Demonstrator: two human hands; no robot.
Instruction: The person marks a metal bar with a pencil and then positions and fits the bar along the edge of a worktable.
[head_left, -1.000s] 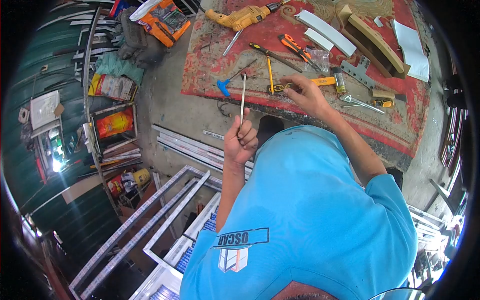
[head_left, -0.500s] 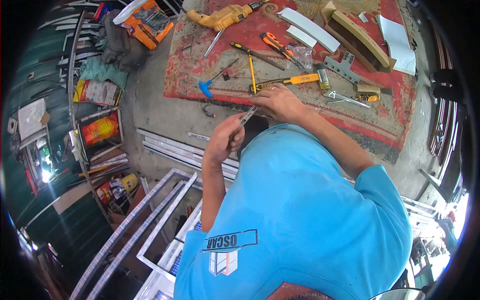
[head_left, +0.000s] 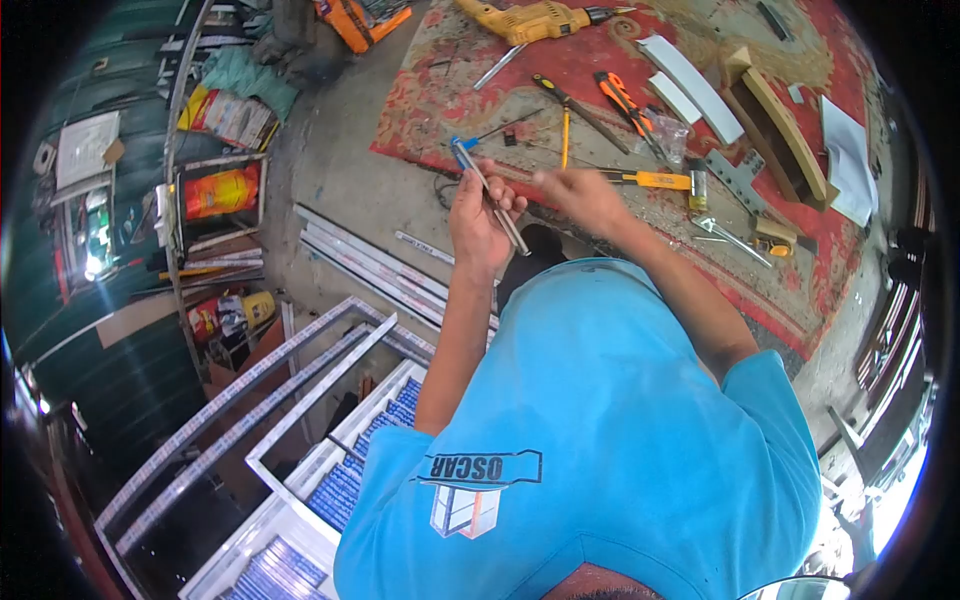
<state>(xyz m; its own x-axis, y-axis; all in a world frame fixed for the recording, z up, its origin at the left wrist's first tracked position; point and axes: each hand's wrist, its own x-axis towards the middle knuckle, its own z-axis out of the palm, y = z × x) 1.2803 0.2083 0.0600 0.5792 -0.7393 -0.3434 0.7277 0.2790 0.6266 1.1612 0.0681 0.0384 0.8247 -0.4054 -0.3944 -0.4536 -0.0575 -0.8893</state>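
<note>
Concrete workshop floor (head_left: 330, 150), lengths of pale metal profile (head_left: 370, 268) lying beside the bench; a red patterned carpet (head_left: 415, 115) covers the bench top. Yellow drill (head_left: 530, 22) at the far edge; a yellow pencil (head_left: 565, 138), an orange-and-black tool (head_left: 622, 98) and a perforated metal plate (head_left: 738, 178) spread nearer.

Left hand (head_left: 483, 225): fingers curled closed around a slim metal rod (head_left: 508, 224), which is held aslant off the near bench edge. Its upper end overlaps, in this view, the blue T-handle (head_left: 466, 146); cannot tell if they touch.

Right hand (head_left: 592, 203): blurred, just beside the yellow-handled hammer (head_left: 660, 180), apart from the rod. Fingertips smeared; cannot tell whether they are spread, closed or pinching something small.

Step in hand, as I judge it: handling the rod between the two hands, left one steadying. A next move on it would call for a firm left grip, the lower end clear of the shirt (head_left: 590, 400).
</note>
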